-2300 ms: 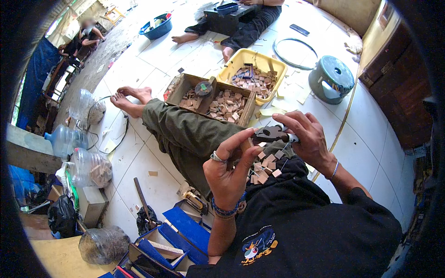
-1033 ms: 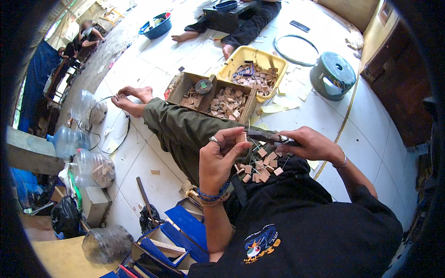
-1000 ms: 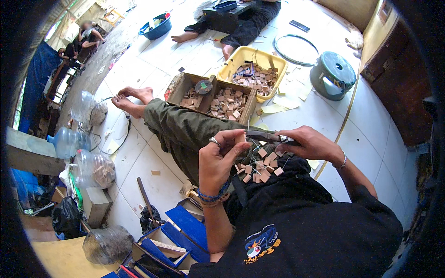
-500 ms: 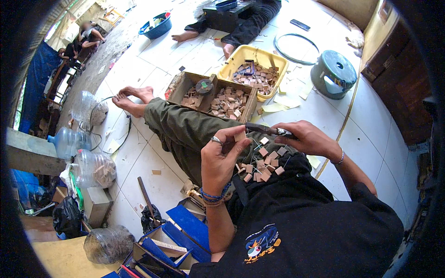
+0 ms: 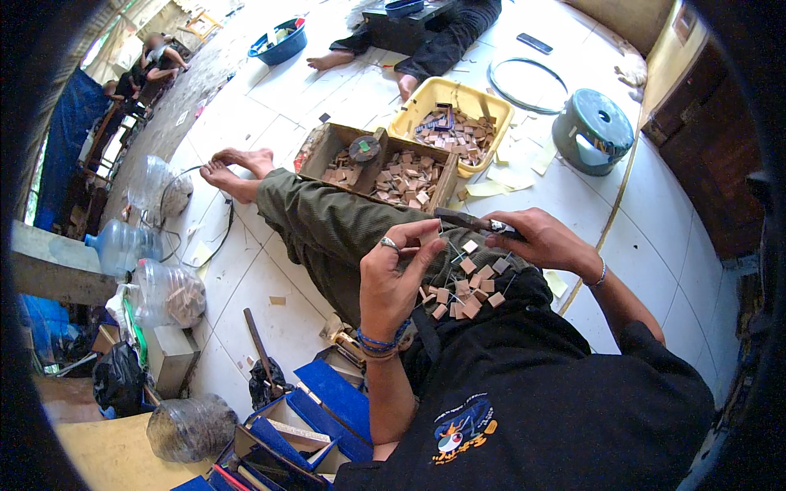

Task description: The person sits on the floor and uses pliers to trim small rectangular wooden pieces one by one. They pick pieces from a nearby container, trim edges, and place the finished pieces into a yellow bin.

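My left hand (image 5: 396, 274) is raised over my lap, thumb and fingertips pinching a small light-brown wooden tile (image 5: 428, 238). A thin metal pin shows at the tile's upper edge. My right hand (image 5: 536, 236) is closed round a dark metal hand tool (image 5: 463, 219); whether it is pliers or another kind, I cannot make out. Its narrow dark end reaches to the left fingertips, right by the tile. Below both hands, a loose pile of small wooden tiles (image 5: 471, 293) lies on my lap, with several thin metal pins among them.
Beyond my leg stands a divided wooden box (image 5: 447, 182) of tiles, a round dark object inside. Behind it is a yellow basin (image 5: 502, 114) of tiles. A green stool (image 5: 591, 131), a wire coil (image 5: 565, 92) and blue boxes (image 5: 334, 393) surround me. Another person's legs (image 5: 446, 49) extend at the back.
The tool's dark end and my left fingertips have shifted very slightly, staying close together. Both hands keep their hold. The whole view has moved a little.
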Motion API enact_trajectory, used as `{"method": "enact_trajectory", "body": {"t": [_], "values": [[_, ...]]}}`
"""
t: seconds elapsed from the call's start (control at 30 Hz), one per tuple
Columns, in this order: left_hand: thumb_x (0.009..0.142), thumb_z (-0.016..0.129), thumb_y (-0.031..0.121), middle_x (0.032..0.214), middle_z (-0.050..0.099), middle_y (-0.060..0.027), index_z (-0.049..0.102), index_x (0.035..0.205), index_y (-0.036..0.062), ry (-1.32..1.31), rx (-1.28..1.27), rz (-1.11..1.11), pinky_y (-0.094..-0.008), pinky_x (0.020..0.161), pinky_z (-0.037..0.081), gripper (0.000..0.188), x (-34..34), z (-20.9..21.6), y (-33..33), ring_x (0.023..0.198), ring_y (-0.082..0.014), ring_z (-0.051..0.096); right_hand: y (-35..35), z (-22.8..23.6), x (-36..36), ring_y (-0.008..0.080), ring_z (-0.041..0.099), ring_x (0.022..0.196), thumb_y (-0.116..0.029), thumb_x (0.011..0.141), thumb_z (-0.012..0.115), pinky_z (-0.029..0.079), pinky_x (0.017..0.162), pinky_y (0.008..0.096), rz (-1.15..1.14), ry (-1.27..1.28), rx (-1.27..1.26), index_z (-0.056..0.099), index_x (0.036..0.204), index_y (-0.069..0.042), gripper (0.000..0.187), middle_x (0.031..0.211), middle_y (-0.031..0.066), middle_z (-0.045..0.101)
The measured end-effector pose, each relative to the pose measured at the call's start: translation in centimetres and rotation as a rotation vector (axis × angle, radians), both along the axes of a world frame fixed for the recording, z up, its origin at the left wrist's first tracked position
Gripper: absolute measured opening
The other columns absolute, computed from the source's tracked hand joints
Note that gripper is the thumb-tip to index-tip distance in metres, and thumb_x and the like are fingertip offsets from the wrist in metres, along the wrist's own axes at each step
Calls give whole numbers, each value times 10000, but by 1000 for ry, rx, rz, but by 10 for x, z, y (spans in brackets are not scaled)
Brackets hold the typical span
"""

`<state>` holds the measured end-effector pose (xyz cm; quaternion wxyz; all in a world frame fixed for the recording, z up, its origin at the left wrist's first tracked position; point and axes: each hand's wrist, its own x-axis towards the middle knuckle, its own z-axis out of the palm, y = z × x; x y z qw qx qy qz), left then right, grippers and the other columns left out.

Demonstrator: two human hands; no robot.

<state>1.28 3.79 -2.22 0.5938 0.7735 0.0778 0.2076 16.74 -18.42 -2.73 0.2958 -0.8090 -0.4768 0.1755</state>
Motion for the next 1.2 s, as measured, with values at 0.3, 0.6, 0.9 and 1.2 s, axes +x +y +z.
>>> {"method": "enact_trajectory", "body": {"t": [0.3,0.6,0.9,1.2], "values": [[923,808,113,1061,764,-82,753,1181,32,15,2,-9,-297,816,590,277,1,1,1,925,-137,713,2,2,-2,391,652,743,-367,1027,661,483,686,487,-11,37,-26,669,1211,-63,356,790,215,655],[886,825,63,1120,760,-105,736,1166,10,-69,19,-62,-298,854,600,298,2,0,-1,989,-147,720,1,6,-5,344,670,713,-289,1008,698,488,674,445,-9,30,19,669,1254,-61,337,808,188,696],[927,766,9,1232,749,-140,712,1184,-12,-128,-125,-92,-317,930,588,263,-6,9,-6,1075,-172,725,0,23,-9,344,718,797,-216,1001,698,523,717,443,-32,56,68,665,1269,-57,313,919,179,741],[908,718,-114,1320,695,-185,675,1224,-22,-118,-128,-158,-324,1019,543,332,-12,16,-2,1169,-219,692,0,29,-12,355,723,866,-230,997,705,544,763,451,-27,100,142,646,1281,-65,333,984,190,734]]}}
